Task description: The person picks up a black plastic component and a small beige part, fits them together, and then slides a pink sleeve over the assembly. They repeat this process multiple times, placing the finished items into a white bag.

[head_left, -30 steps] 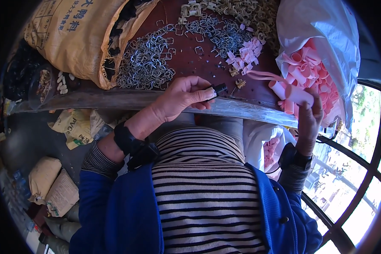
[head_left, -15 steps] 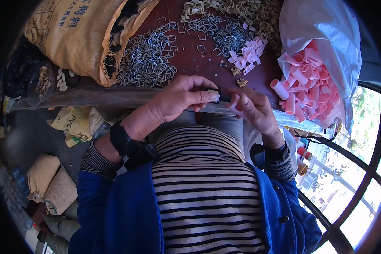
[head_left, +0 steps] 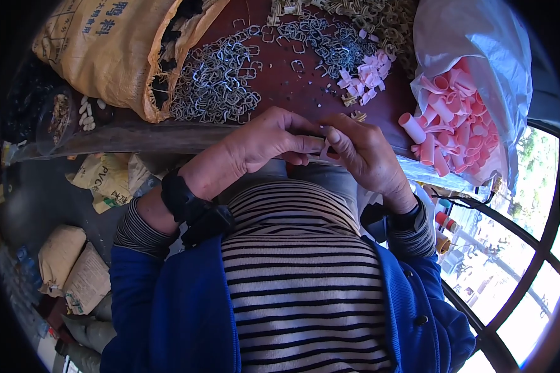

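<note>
My left hand (head_left: 267, 142) and my right hand (head_left: 365, 155) meet at the near edge of a dark red table (head_left: 292, 93). Between their fingertips they pinch a small pink strip (head_left: 325, 148), and a small dark piece is partly hidden in the left fingers. Beyond the hands lies a heap of silver metal clips (head_left: 214, 84). Loose pink strips (head_left: 367, 73) lie further back. A white plastic bag (head_left: 473, 68) at the right holds several rolled pink pieces (head_left: 448, 133).
A tan woven sack (head_left: 109, 46) lies open at the table's left. Brass-coloured clips (head_left: 373, 15) are piled at the far edge. Several filled sacks (head_left: 68, 267) sit on the floor at the left. Dark metal bars (head_left: 516, 280) curve at the right.
My right hand has come from the bag of pink pieces to my left hand. Both hands now pinch a pink strip together at the table edge.
</note>
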{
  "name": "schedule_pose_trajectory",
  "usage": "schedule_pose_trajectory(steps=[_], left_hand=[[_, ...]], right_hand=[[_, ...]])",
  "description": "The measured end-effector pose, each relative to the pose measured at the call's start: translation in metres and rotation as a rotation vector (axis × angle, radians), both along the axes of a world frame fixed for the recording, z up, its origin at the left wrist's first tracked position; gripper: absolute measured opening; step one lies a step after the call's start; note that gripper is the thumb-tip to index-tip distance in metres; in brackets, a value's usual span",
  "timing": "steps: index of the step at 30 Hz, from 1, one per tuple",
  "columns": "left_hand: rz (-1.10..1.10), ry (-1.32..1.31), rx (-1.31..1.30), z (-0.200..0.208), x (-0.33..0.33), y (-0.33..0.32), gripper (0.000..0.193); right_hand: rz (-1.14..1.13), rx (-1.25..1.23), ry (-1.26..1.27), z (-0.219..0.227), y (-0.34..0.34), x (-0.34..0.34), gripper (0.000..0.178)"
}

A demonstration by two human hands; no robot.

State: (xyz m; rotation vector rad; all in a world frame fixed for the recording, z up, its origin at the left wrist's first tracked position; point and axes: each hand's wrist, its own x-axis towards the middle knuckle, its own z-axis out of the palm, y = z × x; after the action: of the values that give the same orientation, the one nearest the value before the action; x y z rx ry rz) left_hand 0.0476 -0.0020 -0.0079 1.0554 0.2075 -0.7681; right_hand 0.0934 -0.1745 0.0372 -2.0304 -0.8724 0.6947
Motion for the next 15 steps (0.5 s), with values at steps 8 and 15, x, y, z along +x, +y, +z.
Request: schedule_pose_trajectory(steps=[8, 15], left_hand=[[-0.038, -0.138, 0.103, 0.004, 0.002, 0.001, 0.025], [-0.051, -0.059, -0.006, 0.008, 0.006, -0.001, 0.023]], right_hand=[[0.051, -0.054, 0.218, 0.0, -0.001, 0.013, 0.047], [0.119, 0.024, 0.222, -0.005, -0.004, 0.023, 0.047]])
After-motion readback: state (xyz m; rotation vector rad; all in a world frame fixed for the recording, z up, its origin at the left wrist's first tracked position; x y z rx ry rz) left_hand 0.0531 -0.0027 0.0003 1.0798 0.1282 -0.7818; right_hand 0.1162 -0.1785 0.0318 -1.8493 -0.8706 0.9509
